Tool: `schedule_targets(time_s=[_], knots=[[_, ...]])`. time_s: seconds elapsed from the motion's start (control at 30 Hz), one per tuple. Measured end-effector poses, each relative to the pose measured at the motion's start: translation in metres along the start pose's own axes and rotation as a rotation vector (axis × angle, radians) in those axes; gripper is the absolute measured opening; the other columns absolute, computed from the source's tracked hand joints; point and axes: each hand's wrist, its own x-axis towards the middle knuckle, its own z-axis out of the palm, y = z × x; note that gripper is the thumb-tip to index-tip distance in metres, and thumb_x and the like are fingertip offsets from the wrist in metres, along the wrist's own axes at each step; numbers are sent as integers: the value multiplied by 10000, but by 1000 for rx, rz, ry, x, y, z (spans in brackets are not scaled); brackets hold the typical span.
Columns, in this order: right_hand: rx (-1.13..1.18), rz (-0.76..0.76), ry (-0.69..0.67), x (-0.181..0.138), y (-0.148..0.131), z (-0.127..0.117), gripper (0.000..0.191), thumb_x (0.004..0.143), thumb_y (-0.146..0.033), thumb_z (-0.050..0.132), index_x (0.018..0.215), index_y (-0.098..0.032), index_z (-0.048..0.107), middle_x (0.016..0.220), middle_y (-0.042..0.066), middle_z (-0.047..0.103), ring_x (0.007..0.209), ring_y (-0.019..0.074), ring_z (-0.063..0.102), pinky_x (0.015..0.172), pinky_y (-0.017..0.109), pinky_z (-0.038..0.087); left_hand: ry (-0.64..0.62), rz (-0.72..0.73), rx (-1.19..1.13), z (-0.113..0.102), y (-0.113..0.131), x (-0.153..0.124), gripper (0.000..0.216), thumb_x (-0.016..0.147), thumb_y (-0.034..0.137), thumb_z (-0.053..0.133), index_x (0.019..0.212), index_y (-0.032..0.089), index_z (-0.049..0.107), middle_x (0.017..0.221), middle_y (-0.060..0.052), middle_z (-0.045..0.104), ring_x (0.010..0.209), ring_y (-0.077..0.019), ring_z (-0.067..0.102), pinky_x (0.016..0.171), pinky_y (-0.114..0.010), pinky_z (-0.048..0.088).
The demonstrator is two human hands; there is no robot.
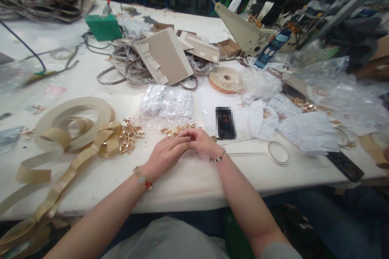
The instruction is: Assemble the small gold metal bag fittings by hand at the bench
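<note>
Though touching, left hand [165,152] and right hand [203,141] near bare table edge [188,205].

Whether the left hand [165,153] and right hand [200,141] hold anything between their meeting fingertips cannot be told, the phone [225,122] is pixelated, and the tan strip [65,180] runs off the lower left edge.

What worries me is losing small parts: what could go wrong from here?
The left hand and right hand meet fingertips near the table edge; a small piece worked there could fall off. The gold clips lie loose beside crumpled clear plastic and might get buried. The beige strip hangs over the edge and could drag clips along.
</note>
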Motion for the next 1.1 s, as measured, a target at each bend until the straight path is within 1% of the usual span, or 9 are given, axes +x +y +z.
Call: schedule_targets(time_s=[0.1,0.2,0.33,0.47,0.53,0.7,0.8,0.93,1.1], knots=[[-28,-8,10,0,1,0,337,737,-396,829,938,-156,708,905,37,715,804,153,663,759,284,539,9,-38,-26,-2,3,-2,207,946,186,612,1146,237,598,1192,-101,723,1075,-201,699,861,-337,553],[33,39,50,0,0,1,332,737,-374,833,951,-157,703,895,37,722,767,141,675,752,283,556,85,-112,-75,-7,6,-2,172,923,194,643,1089,234,620,1194,-107,716,1069,-208,692,874,-357,562],[133,88,82,0,-3,0,346,721,-347,849,967,-156,700,882,35,728,727,137,696,734,289,581,198,-278,-129,-14,4,-4,105,944,143,585,983,223,642,995,-57,733,931,-168,682,810,-313,558],[147,80,99,1,-1,-3,353,703,-334,862,966,-154,709,889,35,733,736,139,706,736,286,583,207,-437,-180,-14,-2,-8,87,949,157,584,935,205,656,867,-25,706,805,-140,636,731,-267,516],[161,68,106,2,0,-4,352,702,-335,864,967,-155,717,897,35,735,744,138,704,747,291,586,205,-479,-212,-12,-4,-9,80,945,163,595,941,204,663,871,-19,707,781,-131,623,698,-253,489],[199,43,104,2,2,-6,344,702,-319,872,974,-164,730,935,40,739,755,137,701,763,302,589,207,-582,-271,-10,-6,-10,162,937,199,617,1090,216,667,956,-23,724,743,-121,614,651,-242,464],[201,48,113,2,3,-6,350,691,-303,879,974,-163,729,927,40,741,767,139,701,771,306,589,208,-580,-300,-11,-7,-9,82,943,195,599,990,207,665,923,-24,708,769,-131,609,664,-250,457],[205,48,123,3,6,-6,375,662,-276,895,980,-171,727,957,42,742,821,148,702,809,317,591,188,-521,-341,-13,-9,-8,99,968,199,556,924,202,645,944,-50,680,889,-170,602,717,-286,451],[204,28,138,2,4,-7,348,695,-295,876,984,-175,723,959,42,740,755,132,696,766,301,586,177,-511,-347,-15,-11,-7,119,974,203,551,930,213,661,850,-32,646,803,-166,558,729,-308,434]])
